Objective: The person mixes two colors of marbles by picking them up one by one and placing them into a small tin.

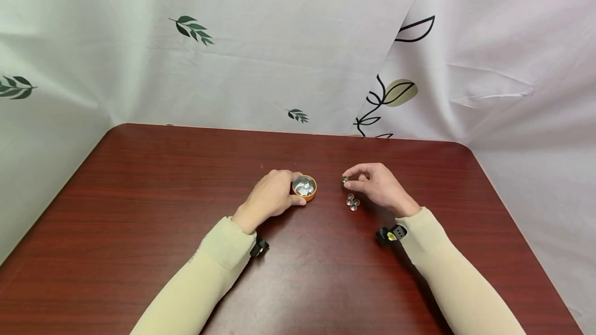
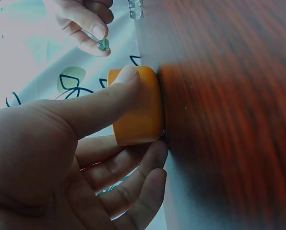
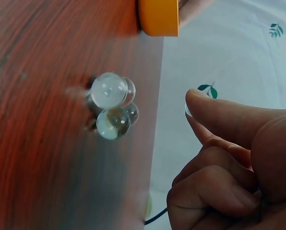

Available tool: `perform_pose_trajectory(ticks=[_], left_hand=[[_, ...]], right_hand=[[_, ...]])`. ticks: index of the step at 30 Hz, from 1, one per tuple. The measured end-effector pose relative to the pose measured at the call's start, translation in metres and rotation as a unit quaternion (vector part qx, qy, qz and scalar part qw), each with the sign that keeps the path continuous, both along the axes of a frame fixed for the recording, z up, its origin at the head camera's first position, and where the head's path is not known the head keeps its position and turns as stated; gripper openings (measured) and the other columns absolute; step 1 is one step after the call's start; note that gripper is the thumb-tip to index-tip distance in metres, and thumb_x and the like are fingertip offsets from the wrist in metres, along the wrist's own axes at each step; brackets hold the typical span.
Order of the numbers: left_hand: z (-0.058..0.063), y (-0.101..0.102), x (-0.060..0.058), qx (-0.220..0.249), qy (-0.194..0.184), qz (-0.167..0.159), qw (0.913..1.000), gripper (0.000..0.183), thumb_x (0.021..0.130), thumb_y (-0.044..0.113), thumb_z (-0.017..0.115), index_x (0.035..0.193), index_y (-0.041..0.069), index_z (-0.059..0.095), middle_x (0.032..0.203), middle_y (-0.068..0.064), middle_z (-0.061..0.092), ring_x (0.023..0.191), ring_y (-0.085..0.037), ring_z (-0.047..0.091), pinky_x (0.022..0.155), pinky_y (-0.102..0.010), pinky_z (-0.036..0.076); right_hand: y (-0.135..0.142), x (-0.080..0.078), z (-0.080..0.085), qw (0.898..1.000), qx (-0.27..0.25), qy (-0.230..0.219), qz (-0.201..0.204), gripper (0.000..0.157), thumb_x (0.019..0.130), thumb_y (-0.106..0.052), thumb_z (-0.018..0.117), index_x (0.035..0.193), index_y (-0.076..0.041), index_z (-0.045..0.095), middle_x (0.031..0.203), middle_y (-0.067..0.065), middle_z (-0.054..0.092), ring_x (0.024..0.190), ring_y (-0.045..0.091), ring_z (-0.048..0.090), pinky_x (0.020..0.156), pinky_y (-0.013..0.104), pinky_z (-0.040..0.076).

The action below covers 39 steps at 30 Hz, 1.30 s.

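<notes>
My left hand [image 1: 271, 193] grips a small round orange bowl [image 1: 312, 198] by its sides, thumb on the near side, as it stands on the table. Inside the bowl, which has a shiny silvery interior, lie some small glossy pieces. Out to the right, my right hand [image 1: 378, 185] pinches a clear glass marble [image 2: 103, 44] with a green streak between thumb and index finger, raised above the tabletop. In the right wrist view the thumb hides most of that marble. Several clear glass marbles [image 3: 109, 91] sit in a tight cluster on the table, just below the right hand in the head view.
The dark red wooden table [image 1: 153, 180] has rounded far corners. White cloth [image 1: 261, 66] printed with leaves hangs behind it and along both sides. A black device is strapped at each wrist, by the pale sleeves [image 1: 219, 252].
</notes>
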<state>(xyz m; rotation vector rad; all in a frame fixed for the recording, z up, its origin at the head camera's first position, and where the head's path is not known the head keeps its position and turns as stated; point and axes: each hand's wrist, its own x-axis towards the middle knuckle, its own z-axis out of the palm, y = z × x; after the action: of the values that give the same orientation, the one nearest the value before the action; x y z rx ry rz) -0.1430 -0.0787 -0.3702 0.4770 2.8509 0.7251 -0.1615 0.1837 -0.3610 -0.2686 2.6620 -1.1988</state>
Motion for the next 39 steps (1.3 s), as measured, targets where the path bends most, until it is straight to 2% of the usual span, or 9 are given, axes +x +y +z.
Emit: perform_pose_trajectory(ticks=[7, 18, 28, 39], left_hand=[[0.001, 0.0, 0.0, 0.001, 0.002, -0.002, 1.0, 0.064, 0.082, 0.033, 0.085, 0.138, 0.013, 0.063, 0.129, -0.005, 0.067, 0.109, -0.021, 0.066, 0.085, -0.036, 0.052], [0.001, 0.0, 0.0, 0.0, 0.003, -0.003, 1.0, 0.063, 0.082, 0.033, 0.085, 0.138, 0.012, 0.063, 0.128, -0.005, 0.068, 0.109, -0.021, 0.065, 0.086, -0.036, 0.052], [0.0, 0.0, -0.001, -0.006, 0.003, -0.003, 1.0, 0.064, 0.082, 0.034, 0.085, 0.138, 0.013, 0.063, 0.13, -0.004, 0.067, 0.112, -0.021, 0.065, 0.087, -0.037, 0.052], [0.002, 0.001, -0.001, -0.007, 0.001, -0.001, 1.0, 0.063, 0.083, 0.034, 0.085, 0.138, 0.013, 0.063, 0.129, -0.005, 0.067, 0.11, -0.021, 0.065, 0.087, -0.037, 0.052]], right_hand=[[-0.005, 0.001, 0.001, 1.0, -0.003, -0.002, 0.004, 0.02, 0.089, -0.013, 0.076, 0.109, -0.01, 0.076, 0.06, -0.003, 0.042, 0.058, 0.013, 0.038, 0.057, 0.027, 0.035], [-0.011, 0.003, 0.002, 1.0, -0.005, -0.006, 0.008, 0.022, 0.09, -0.013, 0.075, 0.112, -0.008, 0.075, 0.06, -0.001, 0.046, 0.058, 0.016, 0.043, 0.058, 0.03, 0.038], [-0.018, 0.003, 0.001, 1.0, -0.006, -0.002, 0.015, 0.021, 0.09, -0.016, 0.076, 0.11, -0.01, 0.076, 0.06, -0.002, 0.043, 0.055, 0.015, 0.04, 0.052, 0.027, 0.035], [-0.026, 0.005, 0.0, 1.0, -0.019, -0.002, 0.018, 0.021, 0.09, -0.016, 0.076, 0.109, -0.01, 0.076, 0.059, -0.002, 0.042, 0.053, 0.014, 0.039, 0.053, 0.027, 0.036]])
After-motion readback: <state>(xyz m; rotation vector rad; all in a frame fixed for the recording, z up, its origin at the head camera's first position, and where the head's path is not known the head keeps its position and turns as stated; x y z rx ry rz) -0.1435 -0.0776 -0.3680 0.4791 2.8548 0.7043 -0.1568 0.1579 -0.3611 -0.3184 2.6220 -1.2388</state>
